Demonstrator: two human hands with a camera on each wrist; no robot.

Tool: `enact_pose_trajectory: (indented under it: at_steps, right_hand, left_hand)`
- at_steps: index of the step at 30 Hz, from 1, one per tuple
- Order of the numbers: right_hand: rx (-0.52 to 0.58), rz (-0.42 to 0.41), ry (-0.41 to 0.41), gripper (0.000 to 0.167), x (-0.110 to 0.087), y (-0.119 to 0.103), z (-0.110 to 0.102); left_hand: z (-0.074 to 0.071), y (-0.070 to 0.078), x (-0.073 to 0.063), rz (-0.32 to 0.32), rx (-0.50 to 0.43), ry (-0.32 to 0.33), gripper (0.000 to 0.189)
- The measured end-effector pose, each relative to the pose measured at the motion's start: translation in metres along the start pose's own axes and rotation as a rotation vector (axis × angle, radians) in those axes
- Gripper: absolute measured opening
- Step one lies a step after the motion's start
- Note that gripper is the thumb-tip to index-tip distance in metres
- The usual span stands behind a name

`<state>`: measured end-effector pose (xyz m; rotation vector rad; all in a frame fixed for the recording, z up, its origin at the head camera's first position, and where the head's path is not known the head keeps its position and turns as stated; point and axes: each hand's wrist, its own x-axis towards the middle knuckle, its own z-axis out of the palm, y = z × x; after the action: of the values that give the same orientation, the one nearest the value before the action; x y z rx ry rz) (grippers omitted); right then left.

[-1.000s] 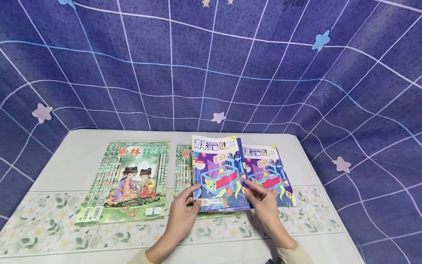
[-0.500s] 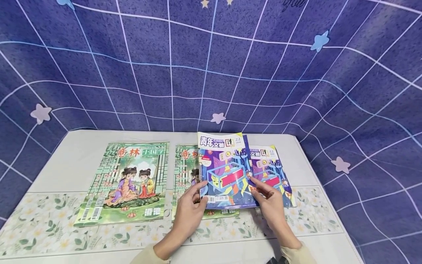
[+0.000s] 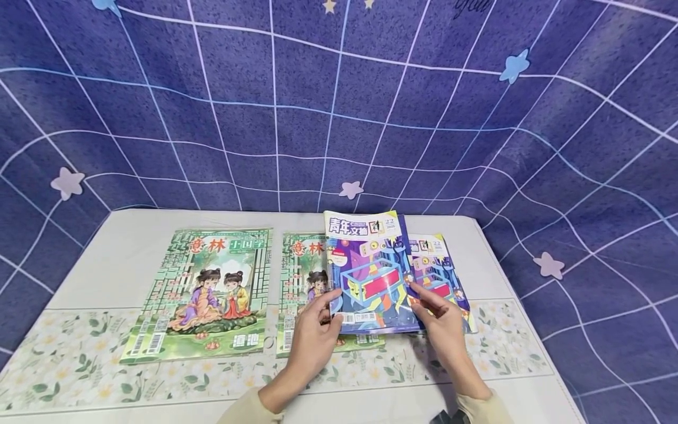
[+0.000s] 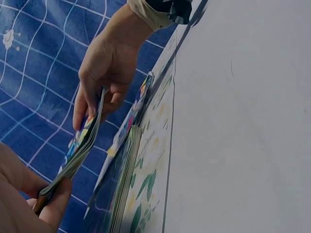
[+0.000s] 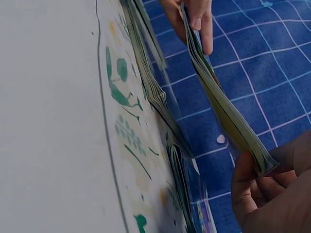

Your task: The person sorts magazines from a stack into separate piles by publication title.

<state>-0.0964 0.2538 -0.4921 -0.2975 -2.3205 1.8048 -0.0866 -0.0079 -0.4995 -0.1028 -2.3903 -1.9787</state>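
Pinching opposite edges, left hand [image 3: 316,334] and right hand [image 3: 444,331] hold a magazine [image 3: 368,274].

A closed purple-and-blue magazine [image 3: 369,272] with a white title band is hovering cover-up above the middle green magazine [image 3: 303,275], hiding much of its right side.

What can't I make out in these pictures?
Head view: much of the middle green magazine, covered by the held magazine.
Head view: left part of the rightmost magazine, behind the held magazine and right hand.
Head view: what the dark object is; bottom edge cuts it off.
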Motion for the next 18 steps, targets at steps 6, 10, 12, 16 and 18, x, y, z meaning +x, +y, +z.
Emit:
enact_pose_trajectory:
  at_steps: [6,10,12,16,18]
  right_hand:
    - [-0.012,-0.005,0.013,0.043,0.005,0.002,-0.008]
    - [-0.004,0.017,0.034,0.042,0.008,0.003,-0.013]
    - [0.0,0.022,0.043,0.041,0.009,0.004,-0.015]
    - [-0.015,0.018,0.052,0.041,0.012,0.005,-0.019]
    - [-0.023,0.015,0.053,0.041,0.012,0.004,-0.022]
  left_hand:
    - [0.008,0.0,0.001,-0.001,0.014,-0.014,0.05]
    - [0.016,-0.001,0.002,0.006,0.021,-0.019,0.05]
    - [0.02,-0.003,0.002,0.011,0.02,-0.017,0.05]
    - [0.026,-0.006,0.002,0.02,0.024,-0.014,0.05]
    - [0.029,-0.007,0.002,0.022,0.023,-0.014,0.05]
